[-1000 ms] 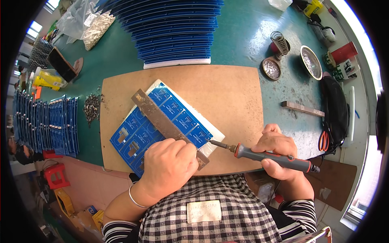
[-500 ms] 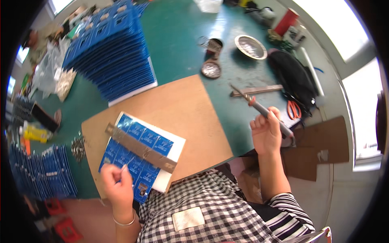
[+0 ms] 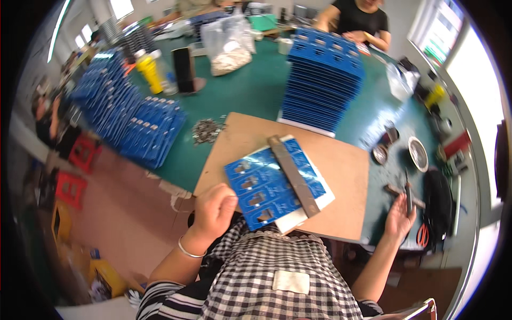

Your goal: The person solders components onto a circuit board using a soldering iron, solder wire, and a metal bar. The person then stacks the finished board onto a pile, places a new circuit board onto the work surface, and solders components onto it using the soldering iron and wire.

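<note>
A panel of blue circuit boards (image 3: 248, 186) lies tilted on a white slab (image 3: 326, 198), with a flat metal bar (image 3: 294, 176) across it. Under them is a brown work board (image 3: 349, 178). My left hand (image 3: 215, 210) is closed at the panel's left edge; whatever it may hold is hidden. Off to the right, my right hand (image 3: 397, 220) is wrapped loosely round the grey handle of a soldering iron (image 3: 409, 200), its tip pointing away from me. The iron is over or beside a narrow metal bar (image 3: 418, 202) on the green table.
A tall stack of blue boards (image 3: 320, 80) stands behind the work board, with more stacks (image 3: 149, 130) at left. Small metal parts (image 3: 207, 131) lie heaped nearby. At right are a metal bowl (image 3: 418, 154), a round tin (image 3: 380, 154) and orange-handled scissors (image 3: 423, 234). A person (image 3: 362, 24) sits opposite.
The view has swung left, so the table appears farther right. My left hand has drawn back from above the panel to its edge. The soldering iron now points more directly away from me.
</note>
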The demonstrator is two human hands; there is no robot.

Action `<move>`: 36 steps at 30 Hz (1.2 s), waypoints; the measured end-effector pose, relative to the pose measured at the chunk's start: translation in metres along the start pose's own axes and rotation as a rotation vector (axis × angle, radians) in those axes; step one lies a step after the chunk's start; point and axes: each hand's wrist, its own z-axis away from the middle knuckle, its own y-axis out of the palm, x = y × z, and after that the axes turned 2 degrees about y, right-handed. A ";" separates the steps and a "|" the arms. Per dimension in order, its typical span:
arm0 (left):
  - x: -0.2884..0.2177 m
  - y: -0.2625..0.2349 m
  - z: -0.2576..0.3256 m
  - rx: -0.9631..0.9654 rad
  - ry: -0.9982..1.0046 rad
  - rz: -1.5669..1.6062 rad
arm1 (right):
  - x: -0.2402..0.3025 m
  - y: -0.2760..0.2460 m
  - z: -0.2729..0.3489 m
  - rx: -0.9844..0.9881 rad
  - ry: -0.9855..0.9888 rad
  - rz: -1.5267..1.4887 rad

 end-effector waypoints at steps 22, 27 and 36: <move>-0.043 0.044 0.023 0.801 -0.477 1.030 | -0.206 0.199 0.179 1.367 1.337 0.474; -0.038 0.066 0.030 0.802 -0.388 1.046 | -0.201 0.196 0.183 1.247 1.372 0.509; -0.037 0.075 0.027 0.887 -0.618 1.183 | -0.199 0.195 0.178 1.143 1.346 0.483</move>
